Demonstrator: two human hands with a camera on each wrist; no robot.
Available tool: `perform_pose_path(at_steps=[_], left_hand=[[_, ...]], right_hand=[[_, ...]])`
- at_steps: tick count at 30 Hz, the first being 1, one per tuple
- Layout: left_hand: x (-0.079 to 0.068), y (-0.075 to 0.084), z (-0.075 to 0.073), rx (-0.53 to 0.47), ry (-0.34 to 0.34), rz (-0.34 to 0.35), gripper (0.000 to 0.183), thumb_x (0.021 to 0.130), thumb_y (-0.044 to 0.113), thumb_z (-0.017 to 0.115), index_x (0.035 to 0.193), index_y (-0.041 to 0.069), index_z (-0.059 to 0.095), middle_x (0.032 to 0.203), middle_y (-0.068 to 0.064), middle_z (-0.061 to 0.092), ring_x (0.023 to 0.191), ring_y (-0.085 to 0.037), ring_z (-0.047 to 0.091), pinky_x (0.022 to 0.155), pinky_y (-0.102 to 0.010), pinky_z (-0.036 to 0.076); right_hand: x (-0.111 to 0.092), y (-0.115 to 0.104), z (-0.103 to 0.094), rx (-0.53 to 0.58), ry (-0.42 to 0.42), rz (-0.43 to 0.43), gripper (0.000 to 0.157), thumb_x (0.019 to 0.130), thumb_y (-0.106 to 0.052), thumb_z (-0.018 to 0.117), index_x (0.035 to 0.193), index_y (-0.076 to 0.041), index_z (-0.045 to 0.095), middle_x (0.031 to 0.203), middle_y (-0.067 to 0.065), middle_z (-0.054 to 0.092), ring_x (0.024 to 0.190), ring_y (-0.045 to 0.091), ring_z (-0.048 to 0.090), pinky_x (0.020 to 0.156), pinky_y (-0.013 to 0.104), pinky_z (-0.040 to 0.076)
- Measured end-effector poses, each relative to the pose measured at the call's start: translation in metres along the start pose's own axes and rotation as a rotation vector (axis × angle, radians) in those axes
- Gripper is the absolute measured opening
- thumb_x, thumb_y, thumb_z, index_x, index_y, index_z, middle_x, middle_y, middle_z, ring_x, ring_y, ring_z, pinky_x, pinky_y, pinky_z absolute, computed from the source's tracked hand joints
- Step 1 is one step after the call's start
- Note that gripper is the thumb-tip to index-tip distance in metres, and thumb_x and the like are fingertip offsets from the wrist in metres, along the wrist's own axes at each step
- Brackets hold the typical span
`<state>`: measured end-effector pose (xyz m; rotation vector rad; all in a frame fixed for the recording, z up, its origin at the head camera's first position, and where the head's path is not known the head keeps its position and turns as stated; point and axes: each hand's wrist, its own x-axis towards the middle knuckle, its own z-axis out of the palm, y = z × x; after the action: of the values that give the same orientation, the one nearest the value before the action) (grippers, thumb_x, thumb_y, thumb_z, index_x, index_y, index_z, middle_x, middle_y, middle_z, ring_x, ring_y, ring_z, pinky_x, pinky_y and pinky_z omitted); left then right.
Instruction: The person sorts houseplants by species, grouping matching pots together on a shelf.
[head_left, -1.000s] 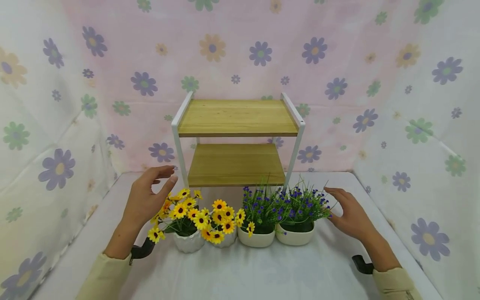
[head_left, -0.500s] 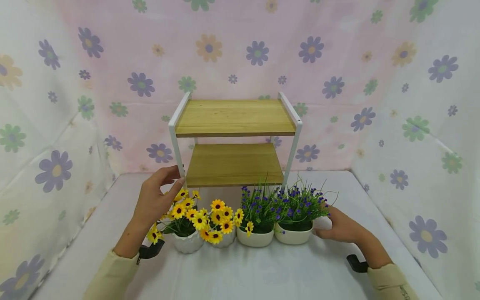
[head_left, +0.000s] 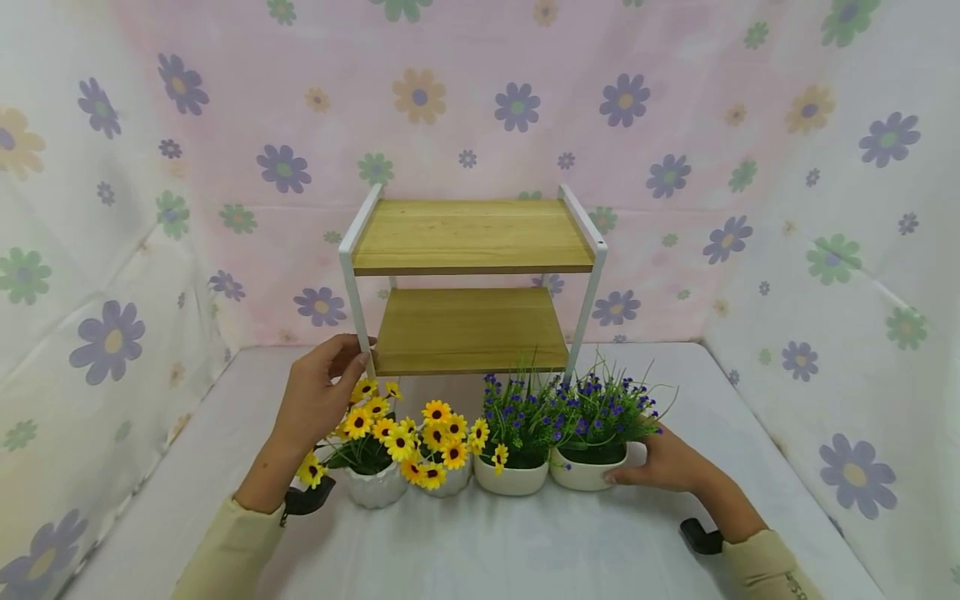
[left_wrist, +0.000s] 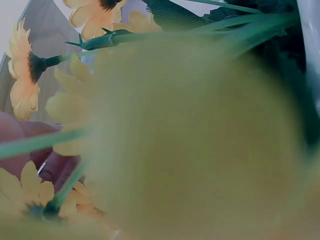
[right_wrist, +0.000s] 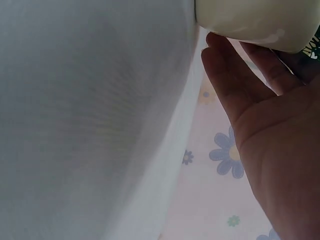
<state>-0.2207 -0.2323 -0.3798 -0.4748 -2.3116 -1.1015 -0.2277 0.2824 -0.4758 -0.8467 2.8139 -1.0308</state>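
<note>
My left hand (head_left: 313,398) pinches the left front leg of a two-tier wooden shelf rack (head_left: 472,237), thumb in front and fingers behind. In the left wrist view, blurred yellow petals (left_wrist: 195,140) cover most of that hand. My right hand (head_left: 667,461) holds the rightmost potted plant (head_left: 588,473), a cream pot with small purple flowers and grass. Its thumb lies at the front of the pot, and the fingers reach round the right side. From the right wrist, the fingertips are right against the cream pot (right_wrist: 260,22).
Left of the held pot stands another cream pot (head_left: 512,478) with purple flowers. Two white pots of yellow flowers (head_left: 377,487) stand further left, their blooms overlapping the left forearm. Flower-print cloth (head_left: 465,100) encloses the white table (head_left: 480,550) at the back and sides.
My left hand has moved right onto the shelf rack's leg and taken hold of it. My right hand has come down and left from beside the foliage to grip the rightmost pot.
</note>
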Motion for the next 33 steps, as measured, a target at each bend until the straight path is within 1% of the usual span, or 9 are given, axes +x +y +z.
perform_pose_path(at_steps=[3, 5, 6, 8, 12, 17, 22, 28, 33], left_hand=[[0.0, 0.0, 0.001, -0.001, -0.002, -0.01, 0.023, 0.106, 0.003, 0.064, 0.128, 0.003, 0.069, 0.119, -0.013, 0.077, 0.107, -0.033, 0.077, 0.096, -0.028, 0.06], [0.0, 0.0, 0.001, 0.005, -0.002, -0.013, 0.022, 0.106, 0.003, 0.064, 0.127, 0.003, 0.069, 0.119, -0.012, 0.077, 0.107, -0.032, 0.077, 0.096, -0.043, 0.061], [0.0, 0.0, 0.001, 0.005, -0.002, -0.012, 0.022, 0.105, 0.003, 0.065, 0.127, 0.003, 0.069, 0.118, -0.012, 0.077, 0.106, -0.032, 0.077, 0.096, -0.049, 0.06], [0.0, -0.001, 0.001, 0.007, -0.001, -0.011, 0.021, 0.105, 0.003, 0.065, 0.126, 0.003, 0.07, 0.117, -0.012, 0.078, 0.105, -0.032, 0.077, 0.095, -0.053, 0.06], [-0.001, -0.001, 0.001, 0.008, 0.002, -0.009, 0.02, 0.105, 0.003, 0.065, 0.125, 0.004, 0.07, 0.116, -0.012, 0.078, 0.106, -0.033, 0.077, 0.093, -0.053, 0.06], [0.0, -0.002, 0.001, 0.012, 0.004, -0.002, 0.02, 0.105, 0.003, 0.065, 0.125, 0.004, 0.07, 0.117, -0.012, 0.078, 0.106, -0.034, 0.077, 0.096, -0.055, 0.059], [-0.001, -0.002, 0.002, 0.015, 0.007, 0.003, 0.02, 0.105, 0.002, 0.064, 0.125, 0.003, 0.07, 0.117, -0.012, 0.077, 0.106, -0.034, 0.077, 0.096, -0.055, 0.059], [0.0, -0.001, 0.002, 0.018, 0.011, 0.01, 0.02, 0.105, 0.002, 0.064, 0.125, 0.003, 0.07, 0.114, -0.012, 0.078, 0.103, -0.032, 0.077, 0.095, -0.054, 0.059], [0.001, 0.0, 0.002, 0.011, 0.013, 0.015, 0.019, 0.105, 0.002, 0.064, 0.124, 0.002, 0.07, 0.114, -0.012, 0.078, 0.102, -0.031, 0.078, 0.096, -0.053, 0.059]], right_hand=[[-0.001, -0.001, 0.001, 0.027, -0.018, 0.015, 0.1, 0.082, -0.045, 0.092, 0.159, -0.004, 0.041, 0.154, 0.019, 0.055, 0.139, 0.049, 0.054, 0.105, 0.067, 0.052], [-0.001, -0.002, 0.001, 0.051, -0.022, 0.015, 0.098, 0.083, -0.042, 0.092, 0.158, -0.004, 0.042, 0.151, 0.019, 0.057, 0.137, 0.049, 0.055, 0.102, 0.066, 0.055], [-0.001, -0.002, 0.001, 0.063, -0.018, 0.012, 0.097, 0.083, -0.041, 0.093, 0.157, -0.004, 0.042, 0.151, 0.018, 0.057, 0.136, 0.049, 0.056, 0.101, 0.065, 0.056], [0.0, -0.002, 0.001, 0.078, -0.012, 0.006, 0.096, 0.082, -0.04, 0.094, 0.157, -0.005, 0.043, 0.15, 0.017, 0.058, 0.136, 0.047, 0.056, 0.1, 0.064, 0.057], [0.0, -0.002, 0.0, 0.07, 0.002, -0.008, 0.089, 0.082, -0.038, 0.094, 0.152, -0.007, 0.049, 0.146, 0.013, 0.061, 0.134, 0.043, 0.059, 0.099, 0.059, 0.059], [-0.001, -0.003, -0.005, 0.057, 0.021, -0.027, 0.083, 0.083, -0.035, 0.094, 0.148, -0.005, 0.053, 0.142, 0.013, 0.064, 0.131, 0.044, 0.061, 0.099, 0.057, 0.06], [-0.003, -0.007, -0.011, 0.057, 0.043, -0.013, 0.084, 0.083, -0.035, 0.094, 0.148, -0.004, 0.051, 0.14, 0.015, 0.065, 0.13, 0.045, 0.061, 0.1, 0.059, 0.059], [-0.006, -0.014, -0.018, 0.051, 0.053, 0.006, 0.09, 0.083, -0.036, 0.094, 0.152, -0.003, 0.047, 0.146, 0.02, 0.059, 0.131, 0.048, 0.061, 0.101, 0.063, 0.057], [-0.005, -0.018, -0.023, 0.012, 0.074, -0.015, 0.088, 0.083, -0.036, 0.093, 0.151, -0.003, 0.049, 0.146, 0.019, 0.06, 0.129, 0.048, 0.062, 0.1, 0.064, 0.057]])
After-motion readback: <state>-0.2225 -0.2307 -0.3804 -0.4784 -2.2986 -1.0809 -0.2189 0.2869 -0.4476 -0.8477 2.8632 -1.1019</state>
